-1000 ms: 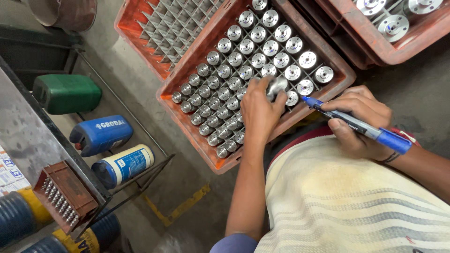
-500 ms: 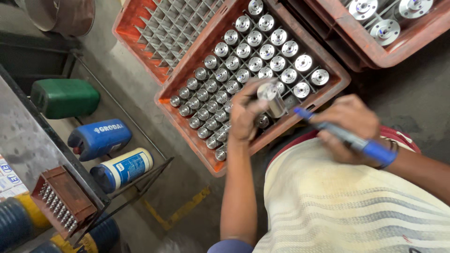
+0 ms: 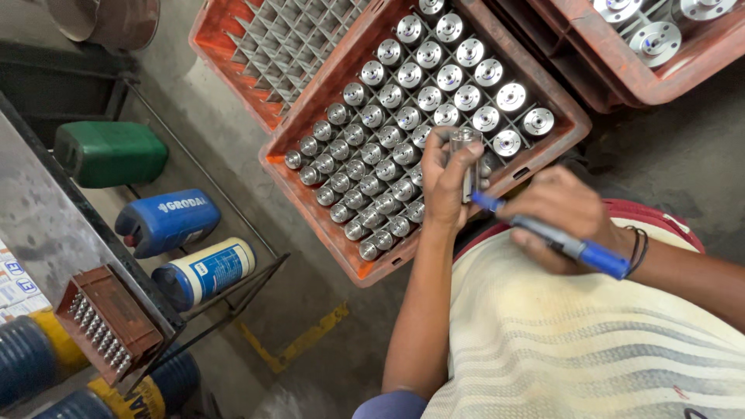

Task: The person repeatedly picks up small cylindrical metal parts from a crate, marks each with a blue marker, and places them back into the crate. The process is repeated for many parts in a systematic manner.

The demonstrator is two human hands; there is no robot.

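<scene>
My left hand (image 3: 446,182) grips a shiny metal cylinder (image 3: 466,151), lifted upright just above the near edge of an orange crate (image 3: 341,248). My right hand (image 3: 563,213) holds a blue marker pen (image 3: 559,240) with its tip touching the side of the cylinder. The crate's grid cells hold several upright metal cylinders (image 3: 419,97) with round polished tops. A cream striped cloth (image 3: 574,349) covers my lap below both hands.
A second orange crate (image 3: 256,46) with bare grid cells lies behind the first. A third crate (image 3: 660,85) with flanged metal parts sits top right. On the left stand a green can (image 3: 112,151), a blue can (image 3: 167,221), a white-and-blue can (image 3: 206,271) and a small brown tray of pins (image 3: 109,322).
My left hand has pulled one cylinder up out of the crate and turned it upright. My right hand has brought the marker tip against its side.
</scene>
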